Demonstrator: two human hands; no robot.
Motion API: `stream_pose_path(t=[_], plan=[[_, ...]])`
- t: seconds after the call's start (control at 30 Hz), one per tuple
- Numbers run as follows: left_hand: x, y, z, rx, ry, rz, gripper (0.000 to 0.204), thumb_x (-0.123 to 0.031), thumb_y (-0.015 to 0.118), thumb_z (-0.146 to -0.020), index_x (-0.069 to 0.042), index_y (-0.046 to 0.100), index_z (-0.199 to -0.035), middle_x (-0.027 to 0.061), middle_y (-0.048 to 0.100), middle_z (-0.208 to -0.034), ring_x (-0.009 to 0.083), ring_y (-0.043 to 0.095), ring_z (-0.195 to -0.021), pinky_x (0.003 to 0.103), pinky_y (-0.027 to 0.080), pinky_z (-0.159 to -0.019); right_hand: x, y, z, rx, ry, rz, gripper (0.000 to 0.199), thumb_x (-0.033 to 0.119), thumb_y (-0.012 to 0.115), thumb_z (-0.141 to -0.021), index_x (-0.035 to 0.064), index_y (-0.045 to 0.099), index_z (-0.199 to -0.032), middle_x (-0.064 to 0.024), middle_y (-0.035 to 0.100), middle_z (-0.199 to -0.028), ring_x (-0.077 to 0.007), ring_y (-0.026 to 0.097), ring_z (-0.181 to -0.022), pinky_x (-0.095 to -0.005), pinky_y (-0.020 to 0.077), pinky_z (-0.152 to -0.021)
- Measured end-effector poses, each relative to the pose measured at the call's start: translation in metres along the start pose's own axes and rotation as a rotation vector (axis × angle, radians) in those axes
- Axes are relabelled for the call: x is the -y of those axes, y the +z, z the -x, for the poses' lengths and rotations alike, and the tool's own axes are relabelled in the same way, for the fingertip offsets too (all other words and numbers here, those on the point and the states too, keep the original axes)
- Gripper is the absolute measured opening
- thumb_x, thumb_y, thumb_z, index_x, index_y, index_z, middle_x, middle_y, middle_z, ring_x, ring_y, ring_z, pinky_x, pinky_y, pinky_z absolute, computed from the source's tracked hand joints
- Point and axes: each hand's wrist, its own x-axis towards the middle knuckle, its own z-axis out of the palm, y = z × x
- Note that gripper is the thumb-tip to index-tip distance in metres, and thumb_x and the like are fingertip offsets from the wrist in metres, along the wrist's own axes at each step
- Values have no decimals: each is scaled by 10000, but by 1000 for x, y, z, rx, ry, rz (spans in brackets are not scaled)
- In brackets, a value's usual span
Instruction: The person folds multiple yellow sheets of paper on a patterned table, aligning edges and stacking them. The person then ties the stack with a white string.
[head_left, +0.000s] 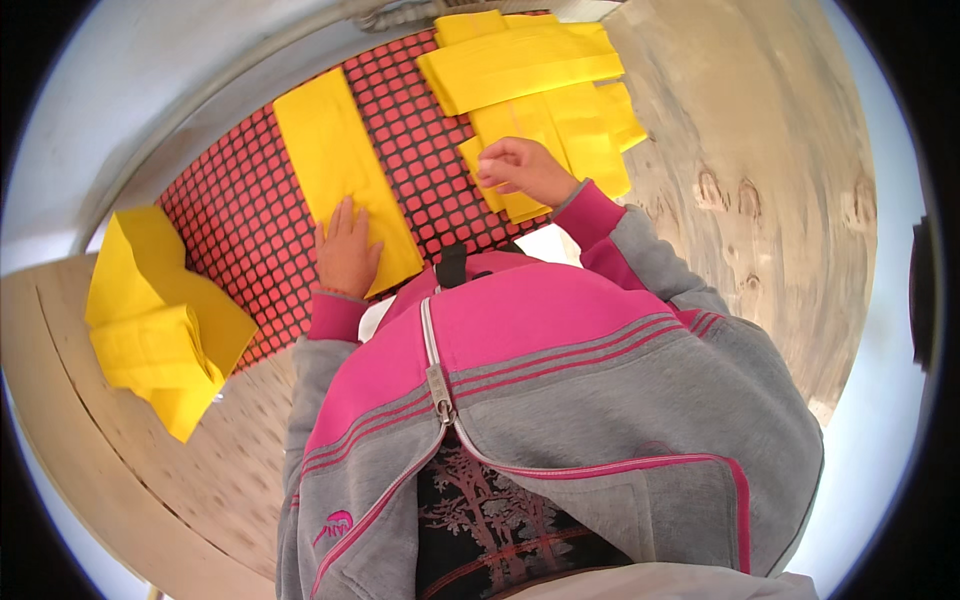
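A long yellow folded cloth strip [318,150] lies across the red-and-black checked mat [235,190] in front of me. My left hand [348,250] rests flat on the near part of this strip, fingers spread and holding nothing. To the right, my right hand [525,170] is over the near left part of a pile of yellow folded pieces [530,65]. Its fingers are curled closed, and whether anything small is inside them is hidden.
A crumpled, partly folded yellow piece [160,320] sits at the mat's left edge, overlapping the wooden table [240,430]. Bare wood [760,130] extends to the right of the pile. A pale pipe [230,75] runs along the wall behind the mat.
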Motion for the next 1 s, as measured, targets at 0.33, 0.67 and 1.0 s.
stream_pose_path(t=[0.33, 0.67, 1.0], plan=[[5, -3, -4, -5, 32, 141, 554, -165, 719, -808, -18, 537, -1310, 207, 447, -1451, 377, 452, -1318, 431, 413, -1064, -26, -117, -66, -676, -31, -825, 306, 164, 630, -939, -27, 553, -1165, -156, 618, -1116, -237, 633, -1016, -322, 537, -889], [4, 2, -1, -42, 10, 172, 558, -154, 723, -790, 0, 543, -1295, 239, 442, -1443, 387, 449, -1317, 429, 412, -1068, -28, -127, -110, -744, 100, -822, 348, 233, 693, -904, 52, 554, -1166, -104, 599, -1108, -236, 606, -1037, -338, 528, -894], [2, -3, -2, -39, 0, 167, 539, -160, 727, -794, -3, 553, -1280, 226, 459, -1433, 374, 462, -1308, 434, 422, -1056, -23, -142, -134, -692, 140, -879, 213, 184, 685, -907, 78, 571, -1052, -64, 608, -938, -179, 590, -797, -289, 536, -686]])
